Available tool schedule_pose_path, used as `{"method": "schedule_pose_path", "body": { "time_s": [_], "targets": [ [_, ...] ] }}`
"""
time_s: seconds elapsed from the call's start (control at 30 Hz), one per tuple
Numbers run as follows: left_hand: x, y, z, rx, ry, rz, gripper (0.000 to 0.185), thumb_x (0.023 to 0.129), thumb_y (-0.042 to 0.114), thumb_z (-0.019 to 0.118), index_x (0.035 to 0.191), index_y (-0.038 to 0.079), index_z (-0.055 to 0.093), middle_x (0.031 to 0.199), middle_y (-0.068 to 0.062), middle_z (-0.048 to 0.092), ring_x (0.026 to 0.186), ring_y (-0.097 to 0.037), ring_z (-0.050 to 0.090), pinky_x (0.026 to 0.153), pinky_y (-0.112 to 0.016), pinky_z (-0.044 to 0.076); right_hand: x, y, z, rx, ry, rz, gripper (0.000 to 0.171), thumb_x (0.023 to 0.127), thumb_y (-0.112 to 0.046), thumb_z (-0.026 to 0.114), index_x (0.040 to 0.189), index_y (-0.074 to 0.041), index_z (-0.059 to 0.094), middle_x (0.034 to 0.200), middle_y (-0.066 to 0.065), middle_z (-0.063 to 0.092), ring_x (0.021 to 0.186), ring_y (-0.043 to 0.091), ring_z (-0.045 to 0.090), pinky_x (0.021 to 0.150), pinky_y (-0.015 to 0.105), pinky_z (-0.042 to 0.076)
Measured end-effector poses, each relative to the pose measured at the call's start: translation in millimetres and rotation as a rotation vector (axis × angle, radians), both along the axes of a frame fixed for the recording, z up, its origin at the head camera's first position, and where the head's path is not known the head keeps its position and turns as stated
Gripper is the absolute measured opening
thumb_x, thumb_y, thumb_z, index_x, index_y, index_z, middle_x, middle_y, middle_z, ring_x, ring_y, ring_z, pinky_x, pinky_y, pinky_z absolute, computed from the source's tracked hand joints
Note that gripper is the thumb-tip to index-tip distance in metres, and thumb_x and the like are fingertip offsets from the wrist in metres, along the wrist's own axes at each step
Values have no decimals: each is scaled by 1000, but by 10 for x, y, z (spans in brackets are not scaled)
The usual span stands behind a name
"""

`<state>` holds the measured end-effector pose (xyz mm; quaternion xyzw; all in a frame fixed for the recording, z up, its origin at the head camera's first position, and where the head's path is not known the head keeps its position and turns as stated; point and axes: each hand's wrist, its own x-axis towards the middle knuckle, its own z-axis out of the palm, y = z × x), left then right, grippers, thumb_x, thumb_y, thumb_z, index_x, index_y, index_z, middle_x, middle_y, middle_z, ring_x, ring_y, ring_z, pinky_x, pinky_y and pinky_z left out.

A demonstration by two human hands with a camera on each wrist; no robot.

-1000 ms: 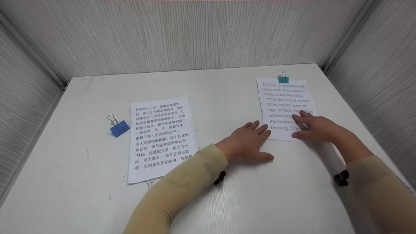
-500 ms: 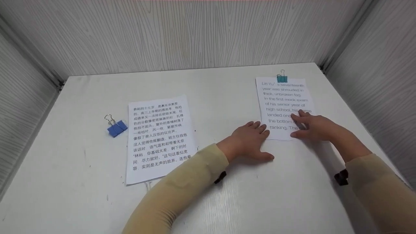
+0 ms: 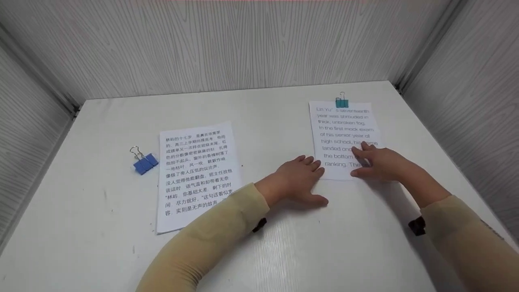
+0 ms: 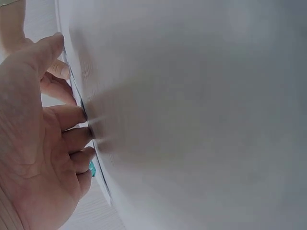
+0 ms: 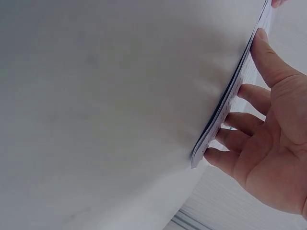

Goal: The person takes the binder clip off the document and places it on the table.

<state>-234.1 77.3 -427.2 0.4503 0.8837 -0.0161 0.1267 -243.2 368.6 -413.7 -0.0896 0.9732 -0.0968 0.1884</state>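
On the right of the table, in the head view, lies a stack of paper point(image 3: 340, 125) with English print, a teal binder clip point(image 3: 342, 103) on its far edge. My right hand point(image 3: 377, 164) rests its fingertips on the stack's lower right part, thumb near the bottom edge. Along the stack's left edge, my left hand point(image 3: 298, 180) lies palm down with fingertips right at the paper. Seen low in the right wrist view, the stack's layered edge point(image 5: 221, 108) runs under the right fingers point(image 5: 249, 122). In the left wrist view, the left fingers point(image 4: 76, 139) meet the paper's edge.
A second stack of paper point(image 3: 194, 174) with Chinese print lies left of centre, its lower right corner behind the left sleeve point(image 3: 211, 235). Beside it on the left is a loose blue binder clip point(image 3: 146, 163). Panelled walls point(image 3: 223, 44) enclose the white table point(image 3: 101, 227).
The English stack, its teal clip and both hands have shifted a little to the left. The Chinese stack and blue clip keep their places on the table; the head view has shifted slightly.
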Motion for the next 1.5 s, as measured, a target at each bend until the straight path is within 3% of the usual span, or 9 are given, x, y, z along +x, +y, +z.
{"method": "schedule_pose_path", "body": {
  "time_s": [0.53,1.0,1.5],
  "targets": [
    [173,-403,27,-14,40,-16,93,100,72,49,165,8,38,171,-13,33,160,-30,25,132,-41,13,69,-437,8,53,36,92,86,99,-48,73,166,-11,34,170,29,22,155,52,23,121,68,30],
    [372,-841,-8,42,65,-24,93,98,72,51,162,5,42,169,-14,37,159,-32,29,131,-41,15,201,-789,-40,44,78,153,85,98,-48,74,165,-12,37,169,27,27,155,49,27,120,66,33],
    [529,-1180,-38,107,63,-19,91,98,70,54,160,4,46,166,-16,41,157,-34,33,131,-42,18,367,-1079,-115,82,134,210,83,101,-49,70,167,-12,35,169,25,29,155,48,29,116,63,41]
  ]
}}
